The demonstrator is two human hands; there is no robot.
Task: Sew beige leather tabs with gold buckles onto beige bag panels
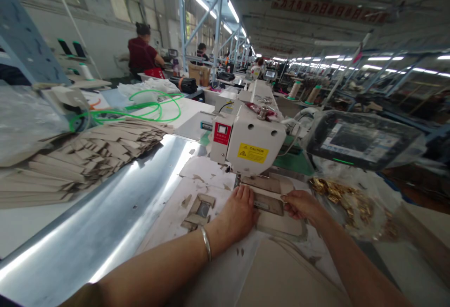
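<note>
Under the head of a white sewing machine (258, 143), my left hand (241, 211) lies palm down with its fingers flat against the left side of a beige panel (281, 225). A darker rectangular strip (272, 205) with a narrow slot lies on that panel, between my hands. At the strip's right end my right hand (298, 205) is closed in a pinch, thumb against forefinger. What sits in the pinch is too small to name. Another beige sheet (281, 274) lies closer to me, beneath my forearms. Left of my left hand is a small brown frame-shaped piece (200, 211).
Beige strips (94, 157) are heaped on the left, beside a shiny metal plate (105, 218). Green tubing (154, 105) coils behind them. On the right are a control screen (358, 138) and gold metal parts (344, 199) on clear plastic. A person (140, 56) works farther back.
</note>
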